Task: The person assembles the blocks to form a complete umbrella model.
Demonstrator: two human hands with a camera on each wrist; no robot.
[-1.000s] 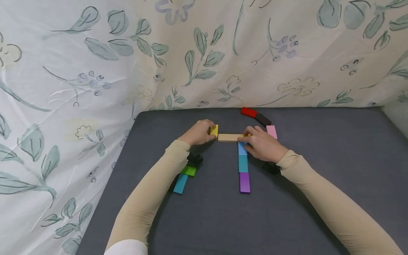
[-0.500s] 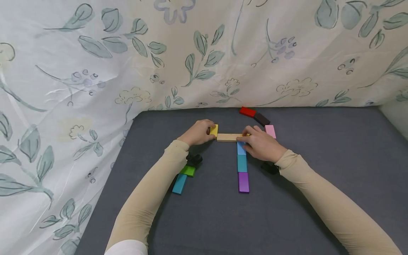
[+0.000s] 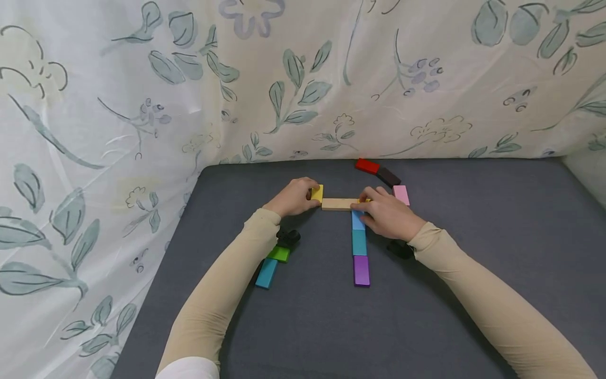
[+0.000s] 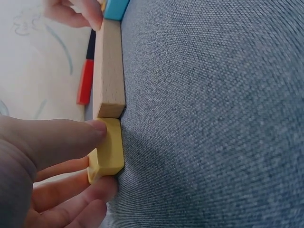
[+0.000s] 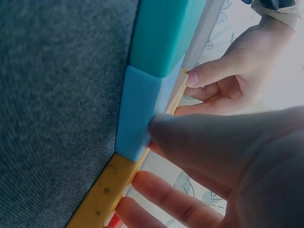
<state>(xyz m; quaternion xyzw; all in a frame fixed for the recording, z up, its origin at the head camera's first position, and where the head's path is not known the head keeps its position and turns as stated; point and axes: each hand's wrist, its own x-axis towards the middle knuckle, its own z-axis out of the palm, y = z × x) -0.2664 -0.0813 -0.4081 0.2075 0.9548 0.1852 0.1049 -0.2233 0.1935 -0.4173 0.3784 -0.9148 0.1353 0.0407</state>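
The left hand [image 3: 296, 197] pinched the yellow block [image 4: 111, 149] left of the wooden block [image 3: 338, 204] paralleling the table's far edge [image 3: 473, 162], the right hand's [image 3: 392, 215] grip unclear.

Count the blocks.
11: yellow, wooden, orange across; light blue, teal, purple toward the person; red, black, pink beyond right hand; green, blue by left arm. More may be hidden.

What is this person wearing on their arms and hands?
The left sleeve is long, fitted beige fabric, with white cloth at its visible upper end; the right sleeve is matching beige. The left hand and right hand are bare, no gloves or rings visible. A small black device shows by the left cuff, another black device by the right cuff.
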